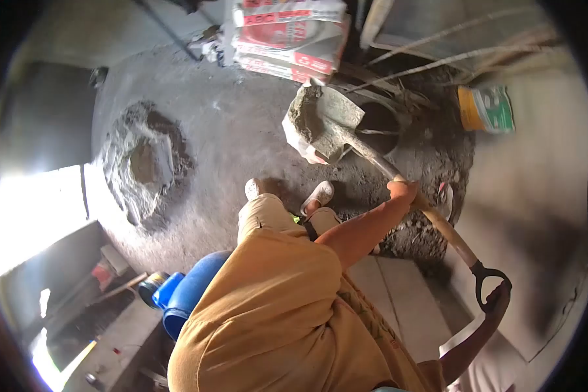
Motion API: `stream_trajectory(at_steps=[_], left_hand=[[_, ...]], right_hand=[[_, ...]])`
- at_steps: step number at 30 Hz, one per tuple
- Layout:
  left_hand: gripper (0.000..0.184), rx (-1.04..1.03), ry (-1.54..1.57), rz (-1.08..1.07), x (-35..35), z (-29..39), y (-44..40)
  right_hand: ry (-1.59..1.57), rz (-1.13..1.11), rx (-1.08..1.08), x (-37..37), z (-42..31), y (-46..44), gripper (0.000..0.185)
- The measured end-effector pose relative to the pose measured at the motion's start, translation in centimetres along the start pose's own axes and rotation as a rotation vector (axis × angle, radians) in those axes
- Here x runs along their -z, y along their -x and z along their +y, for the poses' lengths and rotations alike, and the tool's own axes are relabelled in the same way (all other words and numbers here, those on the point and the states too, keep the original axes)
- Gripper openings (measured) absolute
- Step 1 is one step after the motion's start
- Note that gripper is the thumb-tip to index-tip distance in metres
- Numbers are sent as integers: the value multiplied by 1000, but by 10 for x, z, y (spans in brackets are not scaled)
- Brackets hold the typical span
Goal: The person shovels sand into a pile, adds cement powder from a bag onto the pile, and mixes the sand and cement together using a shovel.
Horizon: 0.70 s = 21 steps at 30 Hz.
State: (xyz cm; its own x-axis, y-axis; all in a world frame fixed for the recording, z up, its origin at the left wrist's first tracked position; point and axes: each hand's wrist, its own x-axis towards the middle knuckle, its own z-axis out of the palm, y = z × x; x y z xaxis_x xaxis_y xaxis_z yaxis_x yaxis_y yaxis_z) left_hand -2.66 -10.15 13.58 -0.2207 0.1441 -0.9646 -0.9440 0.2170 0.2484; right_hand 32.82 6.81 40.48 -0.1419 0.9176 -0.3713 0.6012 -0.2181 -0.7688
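I hold a shovel (441,227) with both hands, its wooden shaft slanting across the right side of the view. My left hand (403,190) is closed around the middle of the shaft. At the shaft's end, my right hand (498,295) grips the black D-shaped handle (480,277). The metal blade (342,112) carries a lump of grey, mortar-like material (305,116) on its far left part. Beside the blade is a dark round opening (380,124), partly covered by the shaft. A pale object (298,145) shows under the blade's edge, its kind unclear.
A grey ring-shaped mound (144,163) with a hollow lies on the floor at left. Printed sacks (291,39) are stacked ahead. A yellow-green bag (487,108) stands by the right wall. A blue barrel (199,281) is at my left, and rubble (408,238) lies below the shaft.
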Motion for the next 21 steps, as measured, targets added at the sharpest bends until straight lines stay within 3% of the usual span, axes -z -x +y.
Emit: stream_trajectory(at_steps=[4,7,8,9,10,11,12,13,14,15,16,17,18,19,20,21], left_hand=[[74,-80,26,65,70,43,-11],[75,-57,169,118,165,93,0],[73,-140,127,123,200,99,-23],[71,-216,79,124,232,109,-50],[53,-271,-47,251,276,123,-48],[60,-278,-23,135,324,135,-64],[58,-260,26,308,356,136,-96],[56,-177,298,275,399,135,-117],[55,-183,279,333,456,150,-99],[55,-176,138,260,522,169,-88],[53,-117,209,423,557,161,-130],[51,-153,60,481,611,169,-149],[48,-213,90,571,660,171,-155],[46,-162,223,525,716,179,-149],[49,-301,-298,538,769,177,-168],[56,-140,287,634,811,183,-189]], right_hand=[[55,-24,32,-80,-41,7,24],[64,-213,213,-166,-67,22,24],[-34,-331,29,-174,-57,-11,26],[63,-282,86,-238,-88,31,26],[79,-223,79,-290,-100,59,26],[93,-159,71,-334,-104,82,26],[110,-281,82,-373,-106,100,26],[123,-405,92,-416,-104,121,27],[103,-428,81,-461,-102,147,26],[79,-480,-15,-504,-100,172,24],[78,-529,23,-558,-114,234,27],[85,-577,4,-586,-84,213,28],[165,-589,-47,-625,-68,219,32],[201,-560,-3,-676,-76,271,34],[154,-704,11,-721,-74,300,32],[120,-709,-87,-766,-77,332,32]])
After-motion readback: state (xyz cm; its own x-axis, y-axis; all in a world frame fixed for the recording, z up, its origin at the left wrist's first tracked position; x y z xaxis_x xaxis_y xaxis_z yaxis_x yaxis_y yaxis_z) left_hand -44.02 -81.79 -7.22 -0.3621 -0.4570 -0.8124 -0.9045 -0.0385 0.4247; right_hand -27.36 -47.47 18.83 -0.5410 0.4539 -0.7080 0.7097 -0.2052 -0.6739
